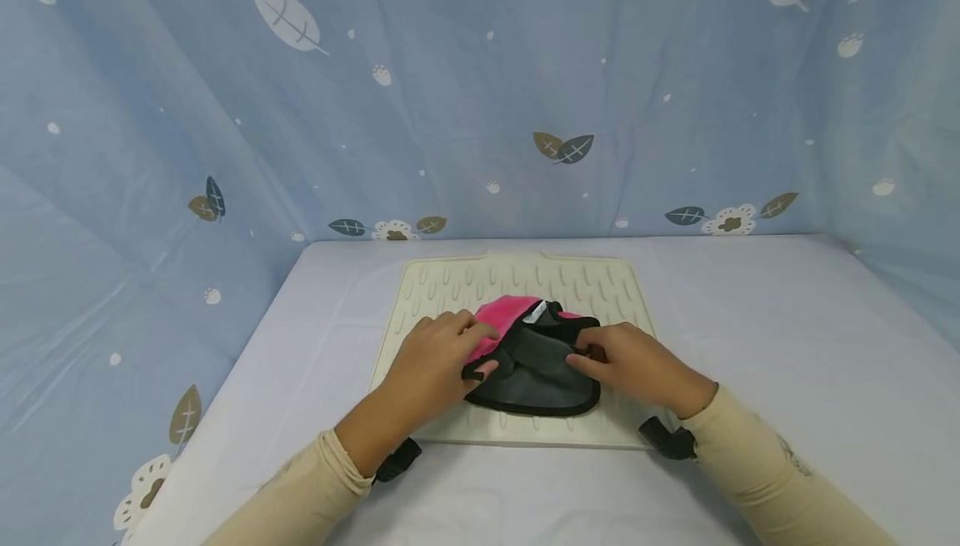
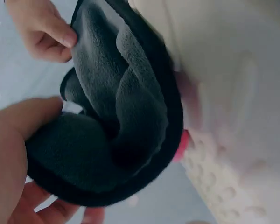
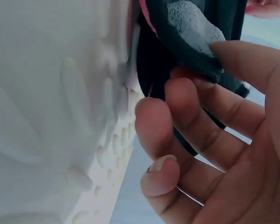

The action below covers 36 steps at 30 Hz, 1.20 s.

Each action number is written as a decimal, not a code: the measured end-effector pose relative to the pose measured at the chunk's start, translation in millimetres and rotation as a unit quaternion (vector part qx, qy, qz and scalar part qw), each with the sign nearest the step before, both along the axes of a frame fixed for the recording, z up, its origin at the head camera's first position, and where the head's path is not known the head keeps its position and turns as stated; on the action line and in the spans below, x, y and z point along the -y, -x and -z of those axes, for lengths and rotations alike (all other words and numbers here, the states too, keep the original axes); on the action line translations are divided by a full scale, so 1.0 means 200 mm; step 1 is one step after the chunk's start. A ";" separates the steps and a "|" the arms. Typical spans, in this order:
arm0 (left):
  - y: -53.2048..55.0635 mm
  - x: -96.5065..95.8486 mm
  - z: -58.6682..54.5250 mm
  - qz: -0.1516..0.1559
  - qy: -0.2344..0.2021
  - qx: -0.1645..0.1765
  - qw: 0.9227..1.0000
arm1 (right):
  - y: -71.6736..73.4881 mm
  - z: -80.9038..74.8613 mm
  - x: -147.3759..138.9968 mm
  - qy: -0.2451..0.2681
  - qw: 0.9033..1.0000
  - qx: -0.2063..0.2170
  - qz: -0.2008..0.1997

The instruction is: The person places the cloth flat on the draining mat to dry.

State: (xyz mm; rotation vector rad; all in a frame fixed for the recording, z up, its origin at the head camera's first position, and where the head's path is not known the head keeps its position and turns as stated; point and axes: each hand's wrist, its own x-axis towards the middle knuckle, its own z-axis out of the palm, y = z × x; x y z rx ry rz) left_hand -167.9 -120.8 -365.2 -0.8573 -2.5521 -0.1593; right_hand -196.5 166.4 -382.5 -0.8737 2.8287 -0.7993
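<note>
A small fleece garment, grey (image 1: pixel 536 375) with black trim and a pink side (image 1: pixel 504 318), lies on a cream ribbed mat (image 1: pixel 480 279). My left hand (image 1: pixel 442 358) pinches its left edge between thumb and fingers. My right hand (image 1: pixel 622 358) pinches the right edge of a folded grey flap. In the left wrist view the grey fleece (image 2: pixel 116 116) bunches in folds, with the left hand (image 2: pixel 9 158) under it and the right hand's fingers (image 2: pixel 46 32) at the top. In the right wrist view the right hand's fingers (image 3: pixel 196 112) grip the dark trimmed edge (image 3: pixel 191 42).
The mat sits on a white table (image 1: pixel 787 346) closed in on three sides by a blue leaf-printed cloth (image 1: pixel 480 96). Black wrist straps (image 1: pixel 667 438) show on both beige sleeves. Bare tabletop lies to the left and right of the mat.
</note>
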 end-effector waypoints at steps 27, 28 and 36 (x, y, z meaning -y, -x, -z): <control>0.01 0.37 0.00 -0.182 -0.101 0.018 0.978 | -0.02 -0.08 -0.08 -0.065 0.996 0.032 -0.042; 0.01 0.38 0.00 -0.189 -0.100 0.028 0.977 | -0.02 -0.08 -0.09 -0.070 0.996 0.034 -0.044; -0.03 0.42 0.06 -0.227 -0.060 0.125 0.964 | -0.02 -0.07 -0.10 -0.071 0.993 0.080 -0.056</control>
